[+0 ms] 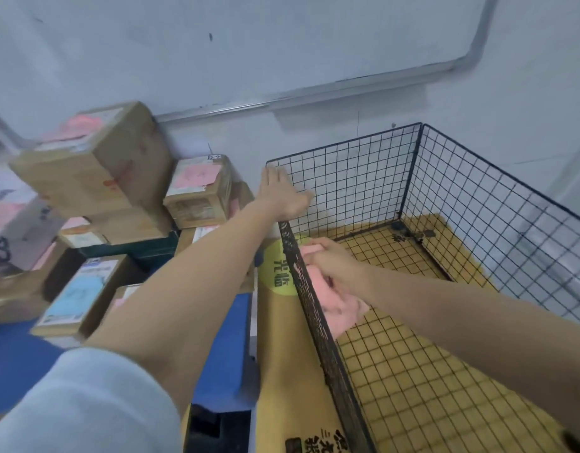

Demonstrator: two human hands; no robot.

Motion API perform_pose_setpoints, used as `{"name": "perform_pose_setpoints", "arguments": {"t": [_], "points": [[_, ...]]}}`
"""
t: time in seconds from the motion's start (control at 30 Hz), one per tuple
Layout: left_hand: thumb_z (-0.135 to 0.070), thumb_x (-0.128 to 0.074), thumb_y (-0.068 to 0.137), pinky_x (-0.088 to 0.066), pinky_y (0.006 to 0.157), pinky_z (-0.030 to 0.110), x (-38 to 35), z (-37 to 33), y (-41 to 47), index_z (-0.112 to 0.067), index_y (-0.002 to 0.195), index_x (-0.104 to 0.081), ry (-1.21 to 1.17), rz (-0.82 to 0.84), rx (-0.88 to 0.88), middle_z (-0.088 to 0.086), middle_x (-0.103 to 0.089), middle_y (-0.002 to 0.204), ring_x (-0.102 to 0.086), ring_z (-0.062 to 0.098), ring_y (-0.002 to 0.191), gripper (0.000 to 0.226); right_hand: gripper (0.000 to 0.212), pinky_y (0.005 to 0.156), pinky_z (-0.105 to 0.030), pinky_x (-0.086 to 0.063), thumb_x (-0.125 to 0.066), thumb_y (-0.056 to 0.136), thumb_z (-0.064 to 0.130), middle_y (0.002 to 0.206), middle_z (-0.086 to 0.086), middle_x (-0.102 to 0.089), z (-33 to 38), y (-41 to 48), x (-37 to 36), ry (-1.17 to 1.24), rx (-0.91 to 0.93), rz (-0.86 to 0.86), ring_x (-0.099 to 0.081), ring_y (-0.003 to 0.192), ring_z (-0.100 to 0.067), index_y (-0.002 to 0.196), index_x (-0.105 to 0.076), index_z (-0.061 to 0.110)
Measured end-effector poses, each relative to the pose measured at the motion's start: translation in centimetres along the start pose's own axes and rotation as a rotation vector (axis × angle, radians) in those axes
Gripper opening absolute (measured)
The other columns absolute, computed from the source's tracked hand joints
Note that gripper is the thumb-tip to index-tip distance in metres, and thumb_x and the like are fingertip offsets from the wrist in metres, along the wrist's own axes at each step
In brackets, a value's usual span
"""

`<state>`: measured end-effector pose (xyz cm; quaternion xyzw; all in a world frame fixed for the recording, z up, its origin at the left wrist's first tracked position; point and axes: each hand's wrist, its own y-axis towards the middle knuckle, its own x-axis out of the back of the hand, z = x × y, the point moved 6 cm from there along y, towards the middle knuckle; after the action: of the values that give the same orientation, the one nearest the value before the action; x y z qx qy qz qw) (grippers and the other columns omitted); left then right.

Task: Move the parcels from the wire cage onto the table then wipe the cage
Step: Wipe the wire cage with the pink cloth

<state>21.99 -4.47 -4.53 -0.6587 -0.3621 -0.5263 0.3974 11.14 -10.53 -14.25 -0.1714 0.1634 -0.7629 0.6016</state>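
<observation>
The black wire cage [461,197] stands on the right with no parcels showing inside, over a yellow-brown mat. My left hand [282,194] reaches to the cage's far left corner, its fingers straight against the top of the back panel. My right hand [334,266] grips a pink cloth [344,310] and presses it on the inside of the cage's left wire panel [314,308]. Several cardboard parcels [95,168] with pink and blue labels sit piled on the blue table [17,364] at the left.
A white wall with a whiteboard frame [347,85] rises behind the cage and the parcels. The yellow-brown mat [288,371] with black characters and a yellow circle lies under the cage and shows between it and the table. A grey sleeve [86,403] covers my left upper arm.
</observation>
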Motion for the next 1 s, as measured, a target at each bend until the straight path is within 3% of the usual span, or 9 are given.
{"name": "perform_pose_setpoints", "arguments": {"t": [0.1, 0.3, 0.43, 0.5, 0.6, 0.73, 0.83, 0.9, 1.0], "points": [[-0.053, -0.026, 0.099, 0.008, 0.117, 0.036, 0.2, -0.2, 0.0, 0.003, 0.148, 0.009, 0.000, 0.003, -0.010, 0.019, 0.016, 0.156, 0.018, 0.029, 0.144, 0.082, 0.037, 0.083, -0.034, -0.049, -0.064, 0.081, 0.002, 0.108, -0.002, -0.060, 0.0, 0.8, -0.1, 0.023, 0.019, -0.015, -0.055, 0.094, -0.016, 0.110, -0.056, 0.023], [-0.050, -0.028, 0.099, 0.003, 0.119, 0.038, 0.3, 0.5, 1.8, 0.000, 0.149, 0.009, -0.019, -0.009, -0.014, 0.016, 0.016, 0.157, 0.016, 0.027, 0.145, 0.080, 0.035, 0.089, -0.034, -0.049, -0.062, 0.082, -0.001, 0.108, 0.000, -0.060, 1.5, 4.3, 0.1, 0.018, 0.090, -0.068, -0.056, 0.103, -0.019, 0.108, -0.059, 0.022], [-0.046, -0.024, 0.101, 0.003, 0.119, 0.038, 0.5, 0.5, 3.1, -0.001, 0.149, 0.008, -0.191, -0.065, 0.036, 0.013, 0.015, 0.158, 0.015, 0.023, 0.146, 0.073, 0.040, 0.059, -0.010, -0.040, -0.052, 0.088, -0.003, 0.104, 0.007, -0.050, 4.6, 6.0, 1.0, 0.024, 0.251, -0.107, -0.050, 0.086, -0.004, 0.122, -0.047, 0.018], [-0.047, -0.022, 0.101, 0.003, 0.120, 0.038, 0.6, 0.5, 3.4, -0.004, 0.150, 0.004, -0.297, -0.135, 0.051, 0.010, 0.012, 0.159, 0.013, 0.019, 0.146, 0.071, 0.036, 0.053, -0.005, -0.041, -0.054, 0.090, -0.001, 0.101, 0.007, -0.045, 6.5, 6.8, 1.7, 0.070, 0.347, -0.120, -0.049, 0.080, -0.001, 0.119, -0.039, 0.015], [-0.048, -0.020, 0.101, 0.002, 0.120, 0.038, 0.6, 0.7, 3.3, -0.008, 0.151, -0.002, -0.449, -0.200, 0.058, 0.005, 0.005, 0.160, 0.008, 0.015, 0.147, 0.067, 0.024, 0.064, -0.010, -0.042, -0.055, 0.094, 0.011, 0.098, 0.010, -0.050, 8.6, 8.2, 1.7, 0.109, 0.397, -0.099, -0.055, 0.095, -0.004, 0.115, -0.044, 0.017], [-0.053, -0.013, 0.099, -0.002, 0.120, 0.043, 0.7, 1.0, 2.9, -0.015, 0.152, -0.005, -0.609, -0.256, 0.066, 0.001, -0.003, 0.160, 0.000, 0.015, 0.147, 0.066, 0.014, 0.075, -0.021, -0.052, -0.050, 0.099, 0.025, 0.098, 0.003, -0.063, 10.0, 8.8, -0.5, 0.210, 0.420, 0.026, -0.062, 0.087, -0.003, 0.112, -0.052, 0.021], [-0.053, -0.011, 0.099, -0.005, 0.120, 0.041, 0.5, 1.2, 2.9, -0.018, 0.153, -0.006, -0.699, -0.274, 0.090, -0.001, -0.008, 0.160, -0.006, 0.015, 0.147, 0.065, 0.014, 0.070, -0.015, -0.052, -0.044, 0.101, 0.028, 0.090, 0.002, -0.066, 10.5, 8.8, -2.4, 0.434, 0.410, 0.175, -0.066, 0.077, 0.002, 0.098, -0.057, 0.024], [-0.055, -0.011, 0.098, -0.005, 0.120, 0.039, 0.4, 1.3, 3.1, -0.018, 0.152, -0.007, -0.702, -0.268, 0.099, 0.002, -0.014, 0.159, -0.009, 0.015, 0.146, 0.066, 0.014, 0.081, -0.022, -0.051, -0.049, 0.094, 0.035, 0.097, -0.001, -0.067, 10.0, 9.3, -3.1, 0.553, 0.404, 0.245, -0.066, 0.092, -0.003, 0.097, -0.060, 0.027], [-0.066, -0.007, 0.091, -0.006, 0.120, 0.041, 0.1, 1.4, 3.6, -0.014, 0.152, -0.014, -0.660, -0.248, 0.103, 0.011, -0.031, 0.153, -0.011, 0.012, 0.146, 0.081, 0.015, 0.081, -0.024, -0.051, -0.055, 0.095, 0.017, 0.099, -0.001, -0.069, 8.9, 10.0, -2.7, 0.467, 0.502, 0.177, -0.067, 0.097, -0.010, 0.102, -0.060, 0.029]]}}
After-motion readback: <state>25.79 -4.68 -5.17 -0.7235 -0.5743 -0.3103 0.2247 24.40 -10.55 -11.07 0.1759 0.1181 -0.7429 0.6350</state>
